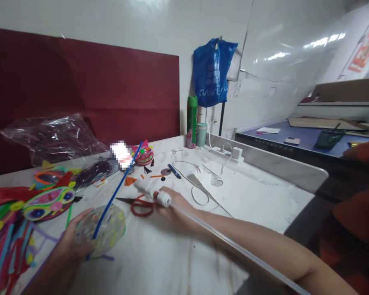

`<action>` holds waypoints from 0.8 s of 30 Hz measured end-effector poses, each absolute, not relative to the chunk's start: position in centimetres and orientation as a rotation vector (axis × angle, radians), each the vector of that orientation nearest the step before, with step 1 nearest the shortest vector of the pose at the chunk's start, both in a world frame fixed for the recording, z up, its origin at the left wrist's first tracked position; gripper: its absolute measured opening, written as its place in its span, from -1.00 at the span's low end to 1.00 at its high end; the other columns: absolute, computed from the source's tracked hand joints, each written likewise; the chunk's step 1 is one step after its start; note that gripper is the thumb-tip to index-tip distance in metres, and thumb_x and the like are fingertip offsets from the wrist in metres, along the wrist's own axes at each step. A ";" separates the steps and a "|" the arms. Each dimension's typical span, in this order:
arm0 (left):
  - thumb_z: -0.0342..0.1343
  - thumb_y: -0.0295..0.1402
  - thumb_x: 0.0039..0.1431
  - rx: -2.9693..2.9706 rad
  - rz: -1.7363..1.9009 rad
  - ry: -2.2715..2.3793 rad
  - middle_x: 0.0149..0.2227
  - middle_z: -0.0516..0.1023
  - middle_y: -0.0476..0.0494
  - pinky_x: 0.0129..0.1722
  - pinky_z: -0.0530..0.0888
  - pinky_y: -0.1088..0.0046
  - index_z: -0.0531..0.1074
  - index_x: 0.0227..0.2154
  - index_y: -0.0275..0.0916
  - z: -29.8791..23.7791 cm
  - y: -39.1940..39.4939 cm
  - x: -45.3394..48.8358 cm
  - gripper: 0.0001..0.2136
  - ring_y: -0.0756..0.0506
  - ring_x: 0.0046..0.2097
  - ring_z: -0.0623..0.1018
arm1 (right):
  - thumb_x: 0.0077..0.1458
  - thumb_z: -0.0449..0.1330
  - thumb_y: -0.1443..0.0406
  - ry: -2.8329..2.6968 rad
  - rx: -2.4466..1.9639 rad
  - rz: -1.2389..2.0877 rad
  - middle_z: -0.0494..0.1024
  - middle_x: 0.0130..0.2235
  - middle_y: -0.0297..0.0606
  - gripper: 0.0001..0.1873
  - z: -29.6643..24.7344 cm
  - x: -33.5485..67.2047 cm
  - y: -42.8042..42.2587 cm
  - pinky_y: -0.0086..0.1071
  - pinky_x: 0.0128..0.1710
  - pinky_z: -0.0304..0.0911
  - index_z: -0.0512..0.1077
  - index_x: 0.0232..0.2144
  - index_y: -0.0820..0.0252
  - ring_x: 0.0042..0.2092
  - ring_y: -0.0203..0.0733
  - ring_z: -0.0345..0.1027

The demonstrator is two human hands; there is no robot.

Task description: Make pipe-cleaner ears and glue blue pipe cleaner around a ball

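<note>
My left hand [69, 241] is closed on the rim of a round, see-through disc [109, 229] with yellowish and green marks. A long blue strip [115, 191] slants across the front of the disc; whether it is fixed there or pinched by my fingers I cannot tell. My right hand [172, 205] is wrapped round a white hot glue gun [147, 189], with a long translucent glue stick [233, 245] running out of its back along my forearm. Its tip points away to the left, apart from the disc. Red-handled scissors [142, 207] lie just left of my right hand.
Colourful decorated masks [51, 200] and strips lie at the left, beside clear plastic wrap [61, 137]. A small pink mask [144, 151], a blue pen-like tool [174, 171] and a loose white cable [199, 200] lie farther back. A green spray can [192, 123] and a cup [201, 134] stand by the wall.
</note>
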State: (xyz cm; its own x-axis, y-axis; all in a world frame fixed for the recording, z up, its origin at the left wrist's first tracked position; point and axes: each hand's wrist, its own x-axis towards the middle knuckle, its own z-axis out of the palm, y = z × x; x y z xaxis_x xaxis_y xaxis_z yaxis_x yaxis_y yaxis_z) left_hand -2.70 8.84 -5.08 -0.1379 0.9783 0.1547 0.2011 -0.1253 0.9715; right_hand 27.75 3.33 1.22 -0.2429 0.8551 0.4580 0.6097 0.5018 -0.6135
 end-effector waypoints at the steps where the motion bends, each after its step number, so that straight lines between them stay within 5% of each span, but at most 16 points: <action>1: 0.36 0.03 -0.69 1.334 1.342 1.405 -0.11 0.55 -0.06 -0.42 0.51 0.31 0.33 -0.08 0.02 -4.8 8.3 -2.4 -0.13 -0.35 -0.18 0.50 | 0.04 0.11 0.32 -1.968 -1.326 0.363 0.44 -0.26 -0.24 -0.89 1.2 28.7 4.2 -0.42 -0.29 0.25 0.29 -0.31 0.17 -0.27 -0.20 0.35; 7: 0.36 -0.19 -0.64 1.220 1.327 1.370 -0.11 0.52 -0.04 -0.40 0.50 0.41 0.32 -0.08 0.00 -3.7 7.6 -1.7 -0.18 -0.28 -0.14 0.50 | 0.08 0.13 0.27 -2.015 -1.916 0.047 0.46 -0.13 -0.13 -0.77 0.2 33.7 8.8 -0.41 -0.29 0.19 0.39 -0.18 0.22 -0.22 -0.14 0.41; 11: 0.34 -0.24 -0.66 1.287 1.367 1.373 -0.21 0.54 -0.08 -0.35 0.48 0.40 0.32 -0.14 -0.10 -3.9 8.4 -1.9 -0.23 -0.26 -0.20 0.51 | 0.01 0.20 0.23 -2.029 -1.978 0.010 0.48 -0.14 -0.05 -0.71 -0.9 34.8 10.1 -0.38 -0.29 0.22 0.45 -0.21 0.27 -0.18 -0.06 0.42; 14: 0.31 -0.26 -0.50 1.255 1.301 1.356 -0.13 0.53 -0.09 -0.32 0.48 0.39 0.26 -0.01 -0.09 -3.3 7.0 -1.6 -0.21 -0.25 -0.15 0.52 | 0.00 0.20 0.27 -2.080 -1.940 -0.020 0.50 -0.16 -0.02 -0.74 -1.2 34.9 9.8 -0.34 -0.24 0.25 0.48 -0.23 0.28 -0.13 0.00 0.40; 18: 0.28 -0.33 -0.30 1.331 1.217 1.170 -0.03 0.47 -0.17 -0.16 0.47 0.35 0.19 0.07 -0.15 -2.2 4.5 -0.9 -0.26 -0.22 -0.07 0.51 | 0.11 0.11 0.31 -2.125 -1.739 -0.120 0.50 -0.14 0.00 -0.75 -0.6 33.6 8.4 -0.18 -0.05 0.23 0.47 -0.17 0.28 -0.02 0.06 0.32; 24: 0.30 -0.31 -0.24 1.487 1.174 1.081 -0.05 0.48 -0.12 -0.08 0.45 0.21 0.16 0.07 -0.11 -2.8 4.2 -1.1 -0.27 -0.29 -0.03 0.49 | 0.19 0.05 0.32 -2.138 -0.738 -0.355 0.42 0.02 -0.02 -0.71 2.4 26.1 4.4 -0.09 0.02 0.25 0.35 -0.04 0.17 0.07 -0.01 0.26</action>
